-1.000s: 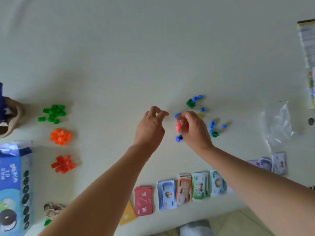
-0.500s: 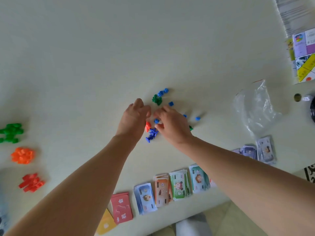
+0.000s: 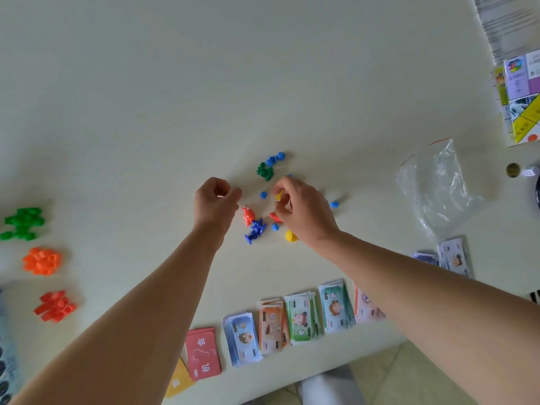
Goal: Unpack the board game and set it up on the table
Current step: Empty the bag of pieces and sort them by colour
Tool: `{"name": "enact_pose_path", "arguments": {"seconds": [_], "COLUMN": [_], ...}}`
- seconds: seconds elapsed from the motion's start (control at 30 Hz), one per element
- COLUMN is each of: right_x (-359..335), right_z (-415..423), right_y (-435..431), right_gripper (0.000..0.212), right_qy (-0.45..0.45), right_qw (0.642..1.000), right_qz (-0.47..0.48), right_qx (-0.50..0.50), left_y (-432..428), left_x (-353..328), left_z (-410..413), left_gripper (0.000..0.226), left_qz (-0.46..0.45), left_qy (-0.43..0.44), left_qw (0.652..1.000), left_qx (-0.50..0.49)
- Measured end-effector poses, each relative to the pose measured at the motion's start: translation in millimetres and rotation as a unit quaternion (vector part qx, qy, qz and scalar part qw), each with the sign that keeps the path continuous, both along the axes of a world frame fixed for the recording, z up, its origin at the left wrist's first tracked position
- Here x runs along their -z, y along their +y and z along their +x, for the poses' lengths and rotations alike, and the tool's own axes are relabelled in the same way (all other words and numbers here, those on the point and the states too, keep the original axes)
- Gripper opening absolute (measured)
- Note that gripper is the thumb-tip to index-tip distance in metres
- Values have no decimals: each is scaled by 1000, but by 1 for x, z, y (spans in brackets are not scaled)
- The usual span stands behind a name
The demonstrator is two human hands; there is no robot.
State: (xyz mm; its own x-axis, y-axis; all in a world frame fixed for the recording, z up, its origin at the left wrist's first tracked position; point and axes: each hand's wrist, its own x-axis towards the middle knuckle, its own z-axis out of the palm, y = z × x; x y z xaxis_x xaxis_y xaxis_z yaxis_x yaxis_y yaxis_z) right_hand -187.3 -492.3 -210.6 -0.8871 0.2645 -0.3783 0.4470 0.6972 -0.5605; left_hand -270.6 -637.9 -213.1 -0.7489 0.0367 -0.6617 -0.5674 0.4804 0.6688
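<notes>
Two hands over the mixed pieces [image 3: 257, 228], scattered at the middle of the desk [image 3: 146, 97]. Step in hand, judged: sorting tokens by colour. Right hand [image 3: 304, 211]: fingers clamped on a yellow piece [image 3: 279, 196]. Left hand [image 3: 216, 204]: fingers curled, tips together; cannot tell if anything is held. Green pile [image 3: 23, 222], orange pile [image 3: 42, 261] and red pile [image 3: 55, 306] lie well apart at left. Next move likely calls for a separate spot for yellow, away from the blue ones. Clear plastic bag [image 3: 438, 194] lies on the desk at right; looks emptied, nothing coloured inside.

game board [image 3: 521, 95] cut off at right edge; right hand [image 3: 304, 211] half hides yellow piece [image 3: 279, 196] and red piece [image 3: 274, 217]
</notes>
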Motion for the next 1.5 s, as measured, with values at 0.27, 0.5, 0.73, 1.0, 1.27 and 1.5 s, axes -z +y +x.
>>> {"name": "enact_pose_path", "arguments": {"seconds": [0.27,0.5,0.73,1.0,1.27,1.5], "right_x": [9,9,15,-2,7,14], "right_z": [-20,-33,-37,-33,-46,-63], "right_y": [-23,-29,-33,14,43,35], "right_gripper": [28,28,30,10,12,40], "right_qy": [-55,-45,-41,43,3,51], "right_qw": [969,955,949,984,983,997], "right_qz": [188,224,229,-127,-111,53], "right_qx": [-149,-189,-212,121,149,-33], "left_y": [-8,-7,-7,29,61,24], "left_x": [-11,-14,-19,-13,3,4], "left_z": [0,1,-3,-4,-9,-16], "left_gripper": [24,23,27,9,37,29], "left_qz": [68,101,120,-158,-278,-274], "left_qy": [-94,-105,-130,94,185,212], "left_qw": [984,981,976,973,877,863], "left_qx": [-134,-124,-127,140,347,368]}}
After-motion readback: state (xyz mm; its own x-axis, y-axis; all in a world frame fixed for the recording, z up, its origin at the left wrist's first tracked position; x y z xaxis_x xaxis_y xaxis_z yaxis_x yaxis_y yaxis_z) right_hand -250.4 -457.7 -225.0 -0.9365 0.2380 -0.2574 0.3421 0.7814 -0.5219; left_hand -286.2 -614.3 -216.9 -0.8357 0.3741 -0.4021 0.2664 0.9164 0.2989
